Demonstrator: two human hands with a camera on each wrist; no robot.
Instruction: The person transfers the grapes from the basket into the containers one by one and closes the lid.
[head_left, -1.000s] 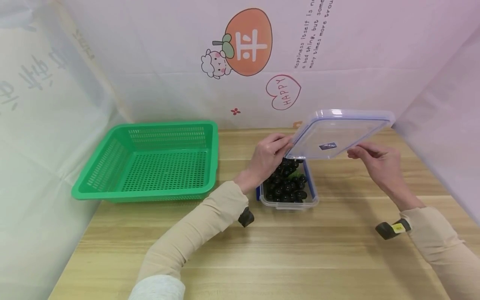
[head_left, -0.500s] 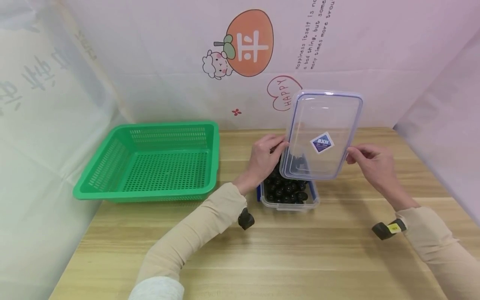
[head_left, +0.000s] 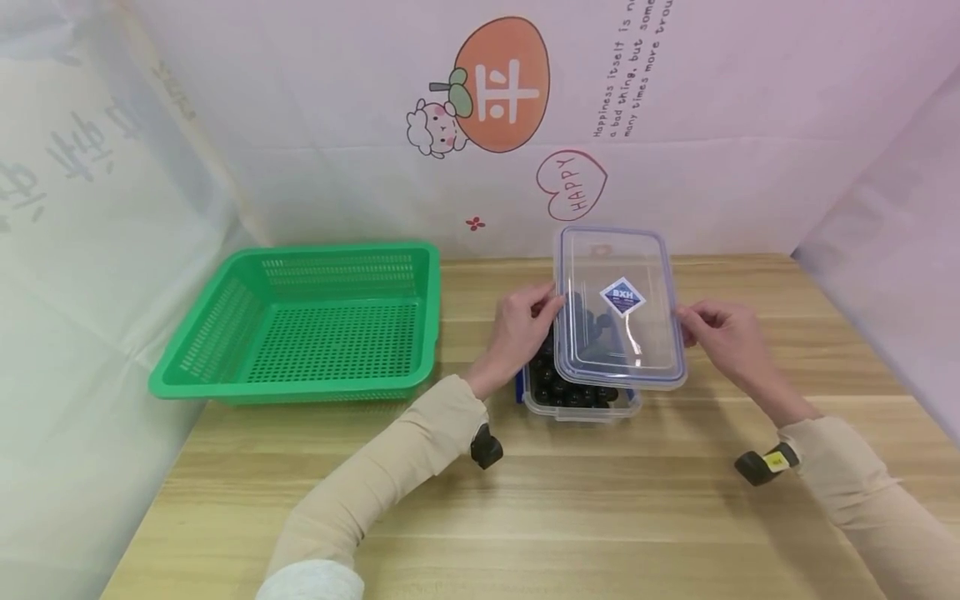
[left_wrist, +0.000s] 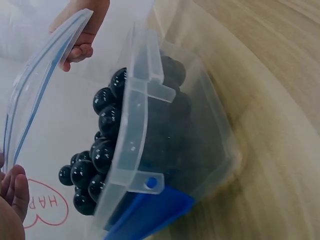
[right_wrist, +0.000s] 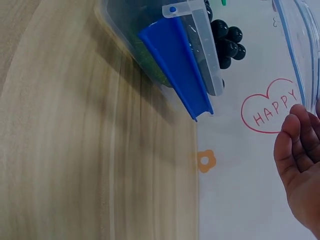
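Pale wall sheets with a "HAPPY" heart sticker (head_left: 570,183) stand behind our wooden counter (head_left: 600,517). On it, near the middle, we have a clear plastic container (head_left: 581,404) full of dark round grapes (head_left: 570,392); its blue latch (right_wrist: 175,65) hangs open at the near end. We hold the clear lid (head_left: 618,308) just above the container, tilted, with the far edge higher, so the fruit under it is half covered. Our left hand (head_left: 525,329) pinches the left long edge of the lid, and our right hand (head_left: 712,333) pinches the right long edge; the fingers of both are curled onto the rim, thumbs near the top. We judge that two hands are used to keep the wide, thin lid steady and in line with the box. Both forearms lie low over the counter, and the wrists bend inward. To the left, well apart, stands a green plastic basket (head_left: 420,333).
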